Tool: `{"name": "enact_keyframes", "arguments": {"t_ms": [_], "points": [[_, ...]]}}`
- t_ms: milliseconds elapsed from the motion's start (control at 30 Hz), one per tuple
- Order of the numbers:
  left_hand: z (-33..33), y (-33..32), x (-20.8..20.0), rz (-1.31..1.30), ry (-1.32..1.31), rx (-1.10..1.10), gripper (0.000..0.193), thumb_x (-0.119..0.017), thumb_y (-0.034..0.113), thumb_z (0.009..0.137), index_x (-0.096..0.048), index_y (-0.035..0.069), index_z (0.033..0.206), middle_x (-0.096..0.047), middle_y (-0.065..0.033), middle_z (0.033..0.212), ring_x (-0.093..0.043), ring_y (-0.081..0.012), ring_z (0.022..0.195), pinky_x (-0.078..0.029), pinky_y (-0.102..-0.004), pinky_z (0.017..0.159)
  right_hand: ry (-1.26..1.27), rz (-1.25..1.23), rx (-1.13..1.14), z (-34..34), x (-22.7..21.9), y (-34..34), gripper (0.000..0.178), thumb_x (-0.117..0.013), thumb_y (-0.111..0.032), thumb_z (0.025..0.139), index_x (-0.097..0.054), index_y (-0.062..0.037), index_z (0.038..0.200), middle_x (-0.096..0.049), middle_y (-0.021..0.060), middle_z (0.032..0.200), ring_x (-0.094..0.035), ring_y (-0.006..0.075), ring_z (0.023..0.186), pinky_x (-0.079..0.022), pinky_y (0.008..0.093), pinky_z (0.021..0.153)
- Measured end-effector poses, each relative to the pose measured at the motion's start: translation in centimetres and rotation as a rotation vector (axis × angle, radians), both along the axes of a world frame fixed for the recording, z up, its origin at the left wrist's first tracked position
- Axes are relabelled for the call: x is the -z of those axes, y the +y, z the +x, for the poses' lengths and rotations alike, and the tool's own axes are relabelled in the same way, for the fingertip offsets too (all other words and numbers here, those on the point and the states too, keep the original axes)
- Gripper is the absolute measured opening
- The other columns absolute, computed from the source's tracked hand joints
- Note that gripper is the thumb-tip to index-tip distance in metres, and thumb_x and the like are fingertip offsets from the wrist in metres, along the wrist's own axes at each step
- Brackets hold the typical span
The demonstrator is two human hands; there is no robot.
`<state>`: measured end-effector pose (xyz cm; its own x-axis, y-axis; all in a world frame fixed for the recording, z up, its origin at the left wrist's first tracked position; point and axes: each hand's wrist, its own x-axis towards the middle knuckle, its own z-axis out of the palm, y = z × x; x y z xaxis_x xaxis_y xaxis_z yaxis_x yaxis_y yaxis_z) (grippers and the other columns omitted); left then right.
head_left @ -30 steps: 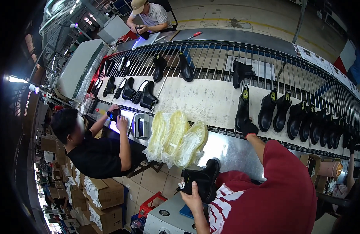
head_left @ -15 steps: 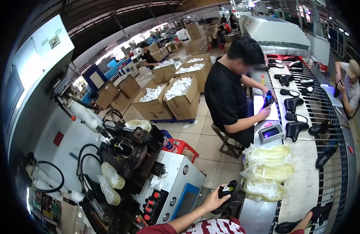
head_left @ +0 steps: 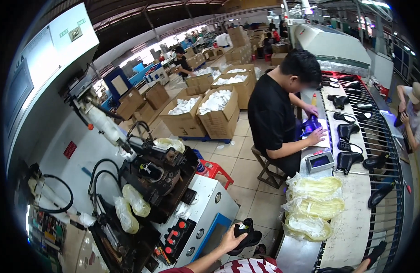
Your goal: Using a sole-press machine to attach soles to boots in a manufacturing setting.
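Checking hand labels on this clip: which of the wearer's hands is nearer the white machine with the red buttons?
Left. The left hand, holding a black shoe, is right beside the white machine. The right hand is far off at the conveyor edge.

The long conveyor table [head_left: 355,223] carries yellow bagged bundles [head_left: 314,207]; beyond them lie black shoes [head_left: 348,145].

Left hand [head_left: 231,240] gripping black shoe [head_left: 246,235], beside grey machine [head_left: 198,216], seated person [head_left: 278,118] at conveyor [head_left: 378,136]

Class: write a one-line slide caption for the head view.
Left hand holds a black shoe beside a machine; right hand near the conveyor.
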<state>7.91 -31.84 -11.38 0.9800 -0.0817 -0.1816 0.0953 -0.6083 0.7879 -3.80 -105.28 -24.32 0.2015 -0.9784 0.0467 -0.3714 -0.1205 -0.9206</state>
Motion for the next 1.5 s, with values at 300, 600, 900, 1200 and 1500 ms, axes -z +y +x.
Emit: {"name": "enact_keyframes", "arguments": {"t_ms": [300,600,900,1200,1500], "points": [[-0.8,2.0,0.2,-0.218,-0.123,0.131,0.061,-0.079,0.034,0.087,-0.056,0.003,0.135,-0.067,-0.0211,0.122,-0.065,-0.0321,0.115,-0.050,-0.0402,0.099,-0.313,0.251,0.052,-19.8,-6.6,7.8,0.036,-0.058,-0.047,0.099,-0.065,-0.0120,0.097,-0.058,0.0034,0.068,-0.052,0.0122,0.052,-0.039,0.0271,0.044],[-7.4,7.5,-0.2,-0.397,-0.092,0.108,0.061,-0.081,0.024,0.087,-0.054,-0.002,0.135,-0.064,-0.0160,0.126,-0.061,-0.0225,0.116,-0.047,-0.0341,0.102,0.068,0.232,-0.314,-19.8,-19.0,26.4,0.034,-0.057,-0.035,0.095,-0.065,-0.0037,0.102,-0.057,0.0048,0.057,-0.053,0.0141,0.039,-0.038,0.0272,0.034],[-14.3,12.7,2.6,-0.401,-0.123,-0.023,0.060,-0.081,0.029,0.086,-0.057,0.002,0.134,-0.066,-0.0189,0.123,-0.064,-0.0289,0.115,-0.049,-0.0373,0.100,1.330,-0.085,-0.881,-12.8,-10.1,30.0,0.051,-0.065,-0.051,0.078,-0.077,-0.0027,0.091,-0.073,0.0233,0.098,-0.072,0.0364,0.096,-0.057,0.0436,0.086],[-18.5,16.4,-1.0,-0.552,-0.107,-0.361,0.062,-0.080,0.013,0.086,-0.051,-0.005,0.137,-0.060,-0.0154,0.125,-0.058,-0.0220,0.116,-0.044,-0.0339,0.104,1.449,-0.335,-0.775,7.1,-3.7,39.5,0.037,-0.067,-0.035,0.074,-0.079,-0.0165,0.104,-0.075,0.0126,0.110,-0.073,0.0283,0.102,-0.058,0.0401,0.082],[-26.1,19.2,-7.4,-0.425,-0.221,-0.683,0.047,-0.073,0.011,0.093,-0.056,-0.004,0.134,-0.064,-0.0123,0.126,-0.058,-0.0214,0.117,-0.046,-0.0350,0.100,1.293,-0.483,-0.869,4.0,3.1,44.4,0.035,-0.065,-0.037,0.078,-0.078,-0.0157,0.102,-0.075,0.0143,0.109,-0.073,0.0307,0.100,-0.058,0.0426,0.080]]}}
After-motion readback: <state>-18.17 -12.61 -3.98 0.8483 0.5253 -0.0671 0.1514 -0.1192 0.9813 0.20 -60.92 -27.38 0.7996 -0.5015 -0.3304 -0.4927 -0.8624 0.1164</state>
